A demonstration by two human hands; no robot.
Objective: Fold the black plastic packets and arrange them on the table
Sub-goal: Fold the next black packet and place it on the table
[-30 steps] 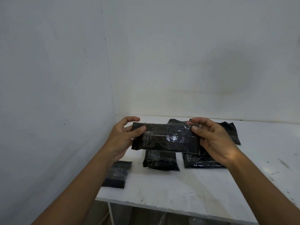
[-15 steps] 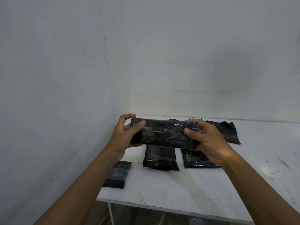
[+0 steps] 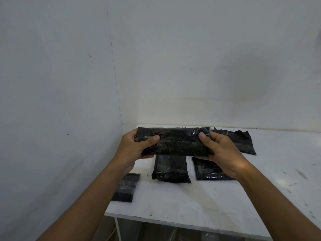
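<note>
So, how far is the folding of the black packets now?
Looks done: small packet, middle packet and right packet lie folded on the table. In hand: left hand and right hand grip the long packet. Left: that one, plus the crumpled back packet.

dim, soft light; faint wall shadow; edges bowed.

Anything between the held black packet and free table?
Nothing visible. Left hand and right hand hold the long black plastic packet above the centre folded packet and the right folded packet; white table in front of them is bare.
</note>
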